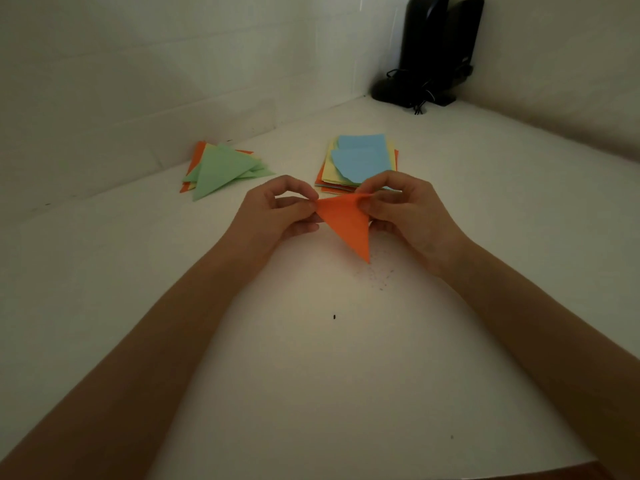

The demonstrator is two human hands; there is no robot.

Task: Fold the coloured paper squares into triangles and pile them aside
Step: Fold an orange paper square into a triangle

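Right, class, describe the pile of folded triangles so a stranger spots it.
On the white table, look along the left wall. The pile of folded triangles lies there, left of the stack of squares. Its top is a green triangle, not blue squares.

Your left hand (277, 211) and right hand (412, 209) cover the upper corners of the orange triangle (348, 226); the right also hides the near edge of the stack of squares (360, 157). The black object (433, 46) at the far corner of the worktop (311, 375) is cut off above.
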